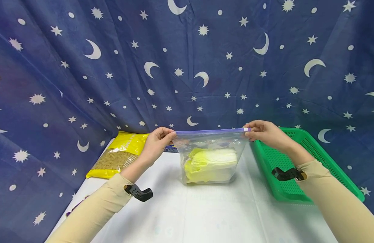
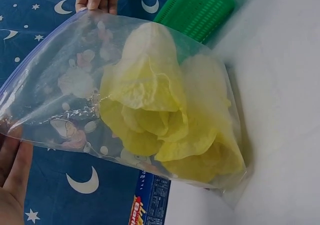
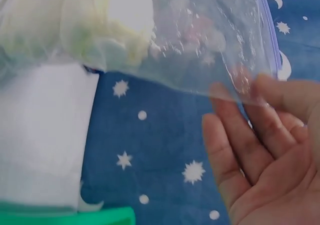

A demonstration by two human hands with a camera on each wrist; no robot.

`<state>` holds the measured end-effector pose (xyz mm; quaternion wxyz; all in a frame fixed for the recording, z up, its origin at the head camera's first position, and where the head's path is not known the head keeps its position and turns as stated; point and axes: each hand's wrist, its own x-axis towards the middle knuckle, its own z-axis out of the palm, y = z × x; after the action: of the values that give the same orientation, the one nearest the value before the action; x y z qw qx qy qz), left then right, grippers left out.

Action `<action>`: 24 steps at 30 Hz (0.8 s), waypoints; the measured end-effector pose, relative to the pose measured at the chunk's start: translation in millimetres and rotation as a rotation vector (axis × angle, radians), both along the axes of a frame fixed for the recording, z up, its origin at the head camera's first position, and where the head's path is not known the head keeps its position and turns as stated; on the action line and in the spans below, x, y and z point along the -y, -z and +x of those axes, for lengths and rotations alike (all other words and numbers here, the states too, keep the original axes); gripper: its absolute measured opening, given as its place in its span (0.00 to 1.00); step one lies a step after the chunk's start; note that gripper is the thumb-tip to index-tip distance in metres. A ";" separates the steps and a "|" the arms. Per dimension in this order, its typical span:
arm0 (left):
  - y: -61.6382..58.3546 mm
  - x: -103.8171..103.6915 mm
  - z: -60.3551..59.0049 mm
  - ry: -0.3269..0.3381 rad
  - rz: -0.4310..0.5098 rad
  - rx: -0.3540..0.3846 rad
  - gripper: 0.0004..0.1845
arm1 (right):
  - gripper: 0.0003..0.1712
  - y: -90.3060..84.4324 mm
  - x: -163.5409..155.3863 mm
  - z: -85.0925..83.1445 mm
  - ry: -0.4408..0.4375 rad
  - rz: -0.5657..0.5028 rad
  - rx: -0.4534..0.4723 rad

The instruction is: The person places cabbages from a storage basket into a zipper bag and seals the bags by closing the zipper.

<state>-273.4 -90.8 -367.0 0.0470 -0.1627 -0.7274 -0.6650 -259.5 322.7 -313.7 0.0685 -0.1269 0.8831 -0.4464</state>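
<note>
Both forearms reach forward over the white desk (image 1: 205,216), wrists raised. The left hand (image 1: 157,141) pinches the left end of the purple zip strip of a clear zip bag (image 1: 209,157), fingers curled onto the seal; the right hand (image 1: 264,132) pinches the right end by the small white slider (image 1: 245,129). The strip is stretched taut and level between them. The bag stands at the desk's centre, its base touching the surface, with a pale yellow cabbage (image 1: 211,165) inside (leafy end toward the left hand in the left wrist view).

At 9 o'clock from the bag lies a yellow pasta packet (image 1: 120,155), partly behind the left hand. At 3 o'clock sits a green basket (image 1: 314,148), crossed by the right forearm. A blue box (image 2: 152,202) behind the bag is mostly hidden; its print is unreadable.
</note>
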 end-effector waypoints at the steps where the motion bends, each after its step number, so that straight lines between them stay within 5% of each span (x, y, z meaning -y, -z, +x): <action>1: -0.3 0.1 -1.1 0.002 0.002 0.005 0.13 | 0.27 1.3 0.9 -0.6 0.016 -0.017 0.021; 7: -6.4 -1.4 -12.7 -0.010 -0.046 0.007 0.13 | 0.21 4.3 11.3 -8.0 0.108 -0.162 0.089; 17: -15.4 -4.9 -39.3 -0.072 -0.018 -0.015 0.12 | 0.19 3.5 26.9 -18.3 0.185 -0.200 -0.002; 24: -4.2 4.4 -34.4 -0.049 -0.036 -0.025 0.14 | 0.21 15.4 24.3 -13.8 0.136 -0.103 -0.014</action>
<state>-307.8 -95.1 -362.7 0.0696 -0.1541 -0.7423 -0.6484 -273.2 298.4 -329.1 0.0251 -0.0730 0.8659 -0.4942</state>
